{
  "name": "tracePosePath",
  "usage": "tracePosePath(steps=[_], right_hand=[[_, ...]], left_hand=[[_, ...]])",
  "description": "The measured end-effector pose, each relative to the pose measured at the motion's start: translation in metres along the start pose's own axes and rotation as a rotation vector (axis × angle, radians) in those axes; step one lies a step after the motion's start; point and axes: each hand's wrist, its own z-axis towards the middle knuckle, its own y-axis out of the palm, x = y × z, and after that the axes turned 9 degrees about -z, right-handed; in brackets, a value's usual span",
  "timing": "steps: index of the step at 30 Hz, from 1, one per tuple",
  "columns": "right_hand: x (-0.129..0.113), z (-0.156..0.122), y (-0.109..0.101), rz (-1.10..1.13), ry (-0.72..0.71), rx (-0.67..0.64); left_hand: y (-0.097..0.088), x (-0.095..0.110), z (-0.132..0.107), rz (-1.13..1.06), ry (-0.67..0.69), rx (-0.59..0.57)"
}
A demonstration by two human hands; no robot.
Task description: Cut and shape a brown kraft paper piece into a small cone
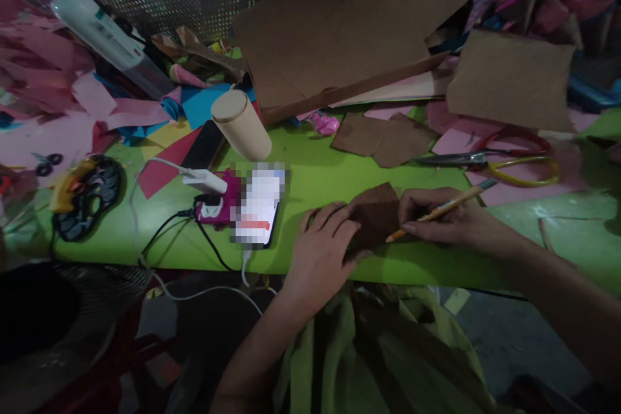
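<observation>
A small piece of brown paper [376,213] lies on the green table near its front edge. My left hand [324,239] rests over its left side with the fingers laid out, holding it down. In my right hand [431,217] is a pencil [449,202], gripped low, its tip pointing down and left at the paper's right edge. Just beyond my right hand lie scissors [490,158] with one red and one yellow handle loop. More cut brown paper pieces [383,137] are behind the piece under my left hand.
A lit phone [259,204] on a white cable lies beside a purple power socket block [213,207]. Behind stand a beige cylinder [242,124] and a large brown sheet [339,26]. A black-and-yellow object [90,197] sits at left. Pink paper scraps [43,45] pile up at back left.
</observation>
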Motion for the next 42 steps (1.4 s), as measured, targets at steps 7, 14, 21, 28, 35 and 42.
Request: tracePosePath(steps=[7,14,21,28,35,42], right_hand=[[0.002,0.007,0.0,0.168,0.004,0.06],[-0.002,0.021,0.008,0.099,0.033,0.192],[-0.005,0.029,0.016,0.094,0.067,0.251],[-0.006,0.028,0.015,0.052,0.087,0.242],[-0.006,0.027,0.014,0.034,0.024,0.226],[-0.005,0.018,0.01,0.017,0.019,0.136]], left_hand=[[-0.004,-0.003,-0.006,0.033,0.046,-0.017],[-0.002,-0.005,-0.007,0.022,0.067,-0.008],[-0.001,-0.006,-0.008,-0.007,0.056,-0.008],[0.0,-0.007,-0.008,-0.025,0.062,0.004],[0.0,-0.007,-0.008,-0.038,0.068,0.025],[-0.001,-0.006,-0.007,-0.046,0.071,0.039]])
